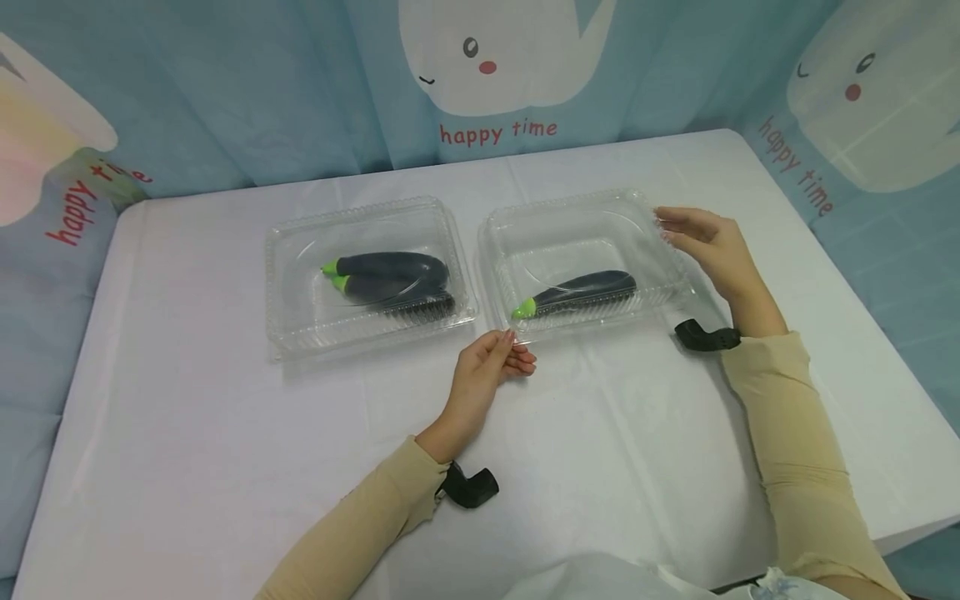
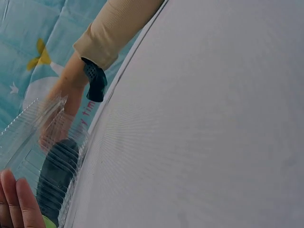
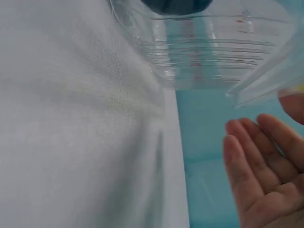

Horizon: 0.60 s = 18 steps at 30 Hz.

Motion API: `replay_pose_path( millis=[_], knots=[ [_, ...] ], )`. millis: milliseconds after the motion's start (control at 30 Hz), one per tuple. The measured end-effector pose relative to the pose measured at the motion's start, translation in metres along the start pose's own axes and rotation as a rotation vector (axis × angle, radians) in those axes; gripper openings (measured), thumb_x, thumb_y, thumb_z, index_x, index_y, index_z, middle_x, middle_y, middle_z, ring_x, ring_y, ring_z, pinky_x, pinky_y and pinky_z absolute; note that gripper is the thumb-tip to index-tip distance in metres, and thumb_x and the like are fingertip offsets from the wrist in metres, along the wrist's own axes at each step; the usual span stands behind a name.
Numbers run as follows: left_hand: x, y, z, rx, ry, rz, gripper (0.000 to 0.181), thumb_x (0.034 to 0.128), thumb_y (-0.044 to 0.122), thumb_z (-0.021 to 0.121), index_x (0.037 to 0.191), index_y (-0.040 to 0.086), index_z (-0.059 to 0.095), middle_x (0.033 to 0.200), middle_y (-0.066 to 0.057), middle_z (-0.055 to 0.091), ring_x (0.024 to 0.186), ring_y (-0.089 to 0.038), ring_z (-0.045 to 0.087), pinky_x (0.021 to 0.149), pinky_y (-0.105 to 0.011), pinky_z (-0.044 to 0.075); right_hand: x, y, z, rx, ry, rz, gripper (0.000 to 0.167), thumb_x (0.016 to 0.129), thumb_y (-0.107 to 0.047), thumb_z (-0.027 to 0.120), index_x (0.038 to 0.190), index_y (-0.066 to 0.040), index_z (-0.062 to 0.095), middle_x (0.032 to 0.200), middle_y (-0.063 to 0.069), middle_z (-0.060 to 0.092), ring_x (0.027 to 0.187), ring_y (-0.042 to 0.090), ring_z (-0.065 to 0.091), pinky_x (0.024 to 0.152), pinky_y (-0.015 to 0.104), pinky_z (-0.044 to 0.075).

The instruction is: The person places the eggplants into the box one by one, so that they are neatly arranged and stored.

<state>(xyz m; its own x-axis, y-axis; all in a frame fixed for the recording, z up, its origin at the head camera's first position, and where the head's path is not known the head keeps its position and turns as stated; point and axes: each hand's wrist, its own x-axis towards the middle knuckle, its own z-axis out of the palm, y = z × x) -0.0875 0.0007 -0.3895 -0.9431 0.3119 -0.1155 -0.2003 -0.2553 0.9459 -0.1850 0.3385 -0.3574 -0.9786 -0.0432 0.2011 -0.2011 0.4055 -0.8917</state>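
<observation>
Two clear plastic containers with ridged sides stand on the table. My left hand pinches the near left corner of the right-hand container between thumb and fingers. At that container's far right corner is my right hand, its thumb by the rim. In the right wrist view, its fingers extend with a gap between them and the plastic. One dark eggplant with a green stem end lies inside this container. The left-hand container holds eggplants, two of them discernible, lying side by side.
A white cloth covers the table. Blue curtains with whale prints hang behind it and at the sides. A black wrist device sticks out below the left sleeve, another black device beside the right.
</observation>
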Motion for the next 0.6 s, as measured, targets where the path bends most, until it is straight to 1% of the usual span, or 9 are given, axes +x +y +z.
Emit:
replay_pose_path(
  millis=[100, 167, 233, 333, 433, 600],
  knots=[
    [-0.002, 0.0, -0.002, 0.014, -0.008, 0.005, 0.026, 0.0999, 0.012, 0.047, 0.096, -0.012, 0.055, 0.084, -0.009, 0.064, 0.074, -0.012, 0.064, 0.076, -0.03, 0.054, -0.008, -0.002, -0.004, -0.063, -0.028, 0.113, 0.032, 0.094, -0.014, 0.059, 0.121, 0.001, 0.062, 0.102, -0.016, 0.066, 0.096, 0.001, 0.058, 0.08, 0.014, 0.044],
    [-0.003, 0.0, -0.003, 0.028, -0.007, 0.011, 0.024, 0.0989, 0.01, 0.048, 0.096, -0.013, 0.056, 0.085, -0.01, 0.064, 0.074, -0.012, 0.064, 0.077, -0.031, 0.054, -0.012, -0.004, -0.004, -0.095, -0.052, 0.174, 0.032, 0.094, -0.02, 0.059, 0.116, 0.002, 0.065, 0.093, -0.019, 0.066, 0.092, 0.0, 0.058, 0.078, 0.014, 0.044],
    [-0.003, 0.001, -0.005, 0.041, -0.005, 0.019, 0.023, 0.0985, 0.01, 0.049, 0.097, -0.013, 0.056, 0.085, -0.011, 0.064, 0.075, -0.013, 0.064, 0.077, -0.031, 0.054, -0.014, -0.006, -0.004, -0.092, -0.075, 0.198, 0.033, 0.094, -0.022, 0.058, 0.112, 0.004, 0.066, 0.088, -0.017, 0.068, 0.088, 0.002, 0.06, 0.077, 0.015, 0.045],
    [-0.001, 0.002, -0.005, 0.039, 0.01, 0.034, 0.023, 0.0985, 0.01, 0.05, 0.096, -0.013, 0.056, 0.085, -0.012, 0.064, 0.075, -0.014, 0.064, 0.077, -0.031, 0.054, -0.013, -0.008, 0.0, -0.058, -0.081, 0.199, 0.034, 0.094, -0.024, 0.059, 0.108, 0.007, 0.067, 0.083, -0.012, 0.07, 0.083, 0.005, 0.063, 0.077, 0.016, 0.046],
    [0.002, 0.003, -0.001, 0.014, 0.06, 0.049, 0.022, 0.0984, 0.011, 0.05, 0.095, -0.01, 0.056, 0.085, -0.011, 0.064, 0.076, -0.014, 0.064, 0.077, -0.031, 0.054, -0.009, -0.009, 0.004, -0.03, -0.057, 0.201, 0.035, 0.093, -0.025, 0.06, 0.106, 0.007, 0.067, 0.081, -0.01, 0.071, 0.08, 0.006, 0.064, 0.076, 0.016, 0.047],
    [0.008, 0.003, 0.008, -0.016, 0.178, 0.07, 0.02, 0.0985, 0.012, 0.051, 0.092, -0.006, 0.056, 0.085, -0.009, 0.065, 0.075, -0.012, 0.063, 0.078, -0.03, 0.054, -0.002, -0.01, 0.01, -0.009, 0.004, 0.235, 0.036, 0.092, -0.028, 0.063, 0.105, 0.005, 0.069, 0.08, -0.01, 0.07, 0.079, 0.007, 0.063, 0.074, 0.017, 0.046]
  ],
)
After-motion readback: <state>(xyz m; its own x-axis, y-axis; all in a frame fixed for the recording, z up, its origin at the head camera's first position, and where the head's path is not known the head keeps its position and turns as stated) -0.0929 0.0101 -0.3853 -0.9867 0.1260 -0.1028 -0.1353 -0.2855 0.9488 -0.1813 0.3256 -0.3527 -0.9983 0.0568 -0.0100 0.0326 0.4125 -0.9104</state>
